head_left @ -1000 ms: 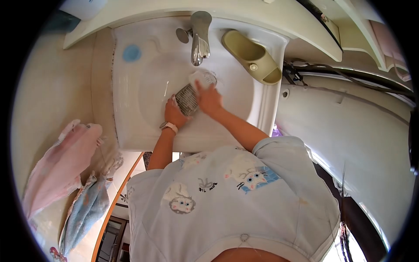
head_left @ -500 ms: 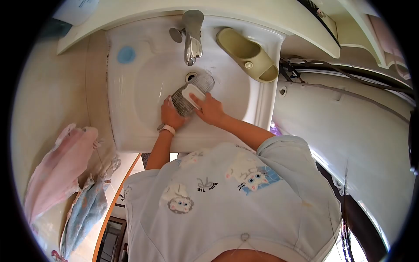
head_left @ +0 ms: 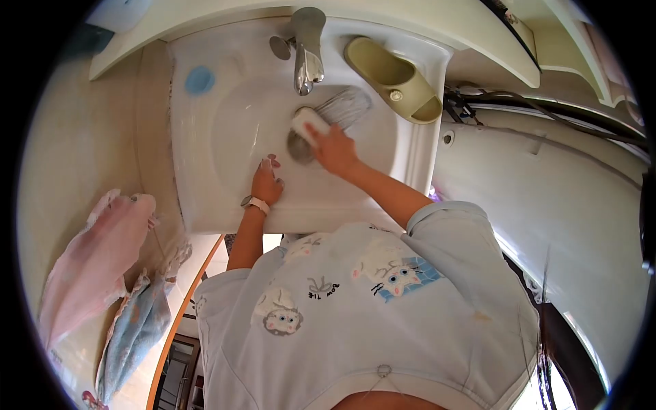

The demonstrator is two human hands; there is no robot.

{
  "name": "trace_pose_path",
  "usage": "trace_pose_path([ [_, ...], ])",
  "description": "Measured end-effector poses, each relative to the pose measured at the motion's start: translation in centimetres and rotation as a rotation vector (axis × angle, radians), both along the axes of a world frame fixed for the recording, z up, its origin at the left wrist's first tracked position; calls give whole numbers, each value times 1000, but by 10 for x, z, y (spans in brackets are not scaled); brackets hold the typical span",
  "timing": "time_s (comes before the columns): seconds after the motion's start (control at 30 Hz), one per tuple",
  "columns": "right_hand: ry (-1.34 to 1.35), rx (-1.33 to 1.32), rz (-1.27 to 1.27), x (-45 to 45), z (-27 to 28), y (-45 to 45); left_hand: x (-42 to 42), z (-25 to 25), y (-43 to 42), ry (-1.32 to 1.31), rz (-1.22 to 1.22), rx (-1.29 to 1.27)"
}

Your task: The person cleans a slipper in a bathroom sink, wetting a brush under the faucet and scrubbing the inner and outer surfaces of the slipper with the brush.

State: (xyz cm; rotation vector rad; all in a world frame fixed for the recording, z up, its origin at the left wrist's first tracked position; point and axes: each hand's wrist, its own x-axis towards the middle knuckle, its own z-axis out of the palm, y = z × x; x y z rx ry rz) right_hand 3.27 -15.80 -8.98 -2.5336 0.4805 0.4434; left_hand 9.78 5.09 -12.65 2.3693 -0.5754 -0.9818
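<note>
A slipper (head_left: 344,108) lies in the white sink (head_left: 232,147) with its grey, dirt-marked sole facing up; it is blurred. My right hand (head_left: 336,152) is closed on a white scrub brush (head_left: 307,124), which rests over the sole. The brush's bristles are hidden underneath. To the left, my left hand (head_left: 267,183) is apart from the slipper, with fingers spread and nothing in them. A watch with a pale strap is on that wrist.
A chrome faucet (head_left: 307,51) rises over the basin. An olive-green slipper (head_left: 396,80) leans on the right rim. A blue round piece (head_left: 199,80) sits at the left corner. Pink cloth (head_left: 99,263) and blue cloth (head_left: 133,328) hang at the left wall. A white washing machine (head_left: 540,198) stands right.
My left hand has let go of the slipper and drawn back a little. The slipper has shifted up and right in the basin. My right hand and brush moved slightly.
</note>
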Motion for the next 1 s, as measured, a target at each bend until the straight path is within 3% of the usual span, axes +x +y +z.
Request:
trace_pose_path([
  [0.13, -87, 98, -73, 6, -3, 4, -1, 6, -31, 227, 206, -141],
  [0.2, -59, 32, 9, 2, 0, 8, -9, -22, -37, -252, 57, -158],
  [0.33, -70, 126, -135, -2, 2, -12, -10, -31, -67, -294, 43, -260],
  [0.43, -142, -166, -222, 4, 4, -31, -7, -15, -95, -209, 129, 86],
  [0.57, -97, -267, -339, 8, 7, -26, -4, -9, -96, -84, 132, 138],
  [0.63, 97, -84, -248, 3, 12, 11, -6, -27, -85, -336, 128, -140],
  [0.67, 98, -84, -251, -6, 13, 17, -3, -28, -78, -336, 125, -140],
  [0.73, -31, 147, 9, -25, 13, 33, -5, -18, -53, -351, 78, -107],
  [0.8, -39, 84, 24, -25, 3, 13, -5, 4, -41, -379, 15, -39],
  [0.87, -52, 16, 46, -18, -10, -8, -6, 23, -43, -221, 131, 40],
  [0.93, -29, -22, -481, -10, -20, -21, -5, 23, -45, -253, 112, 40],
  [1.0, 19, 3, -534, -14, -21, 6, -2, 25, -48, -264, 82, 84],
])
